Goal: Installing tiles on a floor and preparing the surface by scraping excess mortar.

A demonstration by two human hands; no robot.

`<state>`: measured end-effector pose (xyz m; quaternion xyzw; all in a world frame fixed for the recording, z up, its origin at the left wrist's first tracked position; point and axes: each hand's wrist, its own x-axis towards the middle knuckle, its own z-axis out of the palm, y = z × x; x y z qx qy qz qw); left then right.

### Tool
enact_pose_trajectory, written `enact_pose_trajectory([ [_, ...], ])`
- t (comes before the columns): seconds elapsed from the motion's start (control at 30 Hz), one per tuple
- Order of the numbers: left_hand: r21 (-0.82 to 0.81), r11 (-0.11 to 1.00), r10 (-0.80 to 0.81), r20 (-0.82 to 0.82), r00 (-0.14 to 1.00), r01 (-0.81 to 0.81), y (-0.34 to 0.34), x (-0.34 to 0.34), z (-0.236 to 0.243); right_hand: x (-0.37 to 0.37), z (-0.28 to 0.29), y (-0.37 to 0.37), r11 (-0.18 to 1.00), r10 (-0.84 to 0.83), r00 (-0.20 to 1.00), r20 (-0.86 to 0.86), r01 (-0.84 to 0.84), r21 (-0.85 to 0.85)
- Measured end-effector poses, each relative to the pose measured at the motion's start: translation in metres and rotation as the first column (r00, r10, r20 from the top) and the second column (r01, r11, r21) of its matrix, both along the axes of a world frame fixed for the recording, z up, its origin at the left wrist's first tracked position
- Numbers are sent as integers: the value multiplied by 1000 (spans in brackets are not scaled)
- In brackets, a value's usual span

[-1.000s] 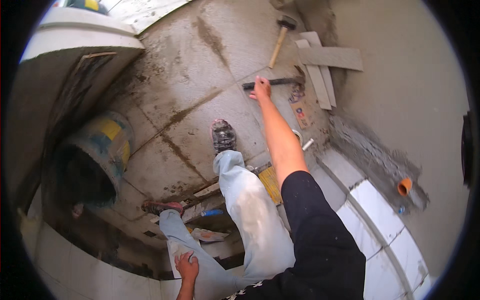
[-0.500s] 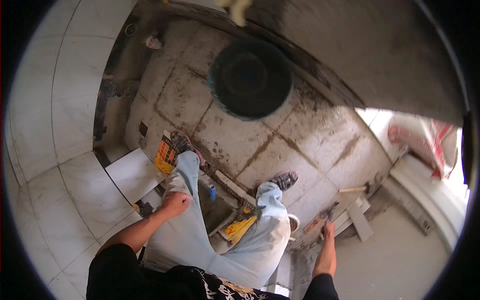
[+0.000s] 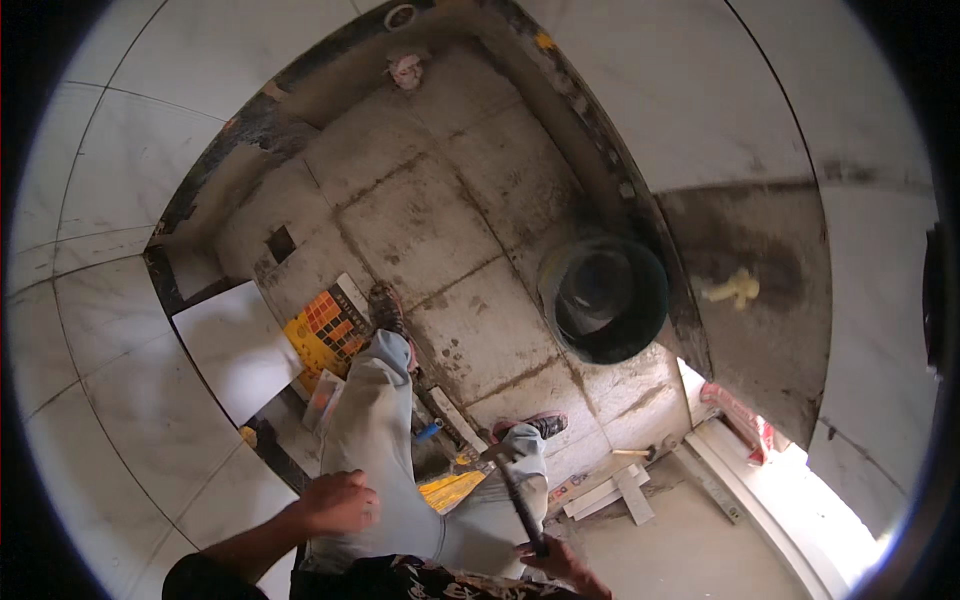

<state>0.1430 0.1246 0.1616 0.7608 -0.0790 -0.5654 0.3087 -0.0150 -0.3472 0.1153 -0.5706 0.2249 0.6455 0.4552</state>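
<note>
My left hand (image 3: pixel 340 502) hovers over my left thigh, its fingers curled in, and nothing shows in them. Gripped in my right hand (image 3: pixel 556 560), near my right leg, is a long dark-handled hammer (image 3: pixel 520 503); its small head points away from me, over my right shin. By my left foot lies a yellow and black printed bag (image 3: pixel 326 325). A white tile (image 3: pixel 237 350) rests at the wall's edge to the left. Between my legs lie a blue cylindrical thing (image 3: pixel 428 430) and a yellow bag (image 3: pixel 455 490).
A dark green bucket (image 3: pixel 606 300) stands on the dirty tiled floor (image 3: pixel 420 215). To the right lie tile strips (image 3: pixel 632 495) and another, wooden-handled hammer (image 3: pixel 635 452). A red and white sack (image 3: pixel 740 420) sits farther right. Tiled walls (image 3: pixel 130 380) close in on the left.
My view has swung rightward. My right hand has come in toward my right leg and now shows the hammer clearly. My left hand stays curled over my left thigh.
</note>
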Motion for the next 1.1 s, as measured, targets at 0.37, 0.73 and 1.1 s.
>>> enact_pose_trajectory([
  [0.37, 21, 988, 152, -39, 988, -152, 140, 21, 7, 247, 90, 216, 768, 636, 764, 112, -613, -184],
  [0.73, 77, 914, 398, -361, 843, -399, 229, 153, -109, 430, 37, 281, 655, 733, 649, 204, -754, 44],
  [1.1, -586, 469, 580, 769, -270, -660, 176, 662, -388, 617, -223, 422, 327, 656, -281, 700, -730, -600],
])
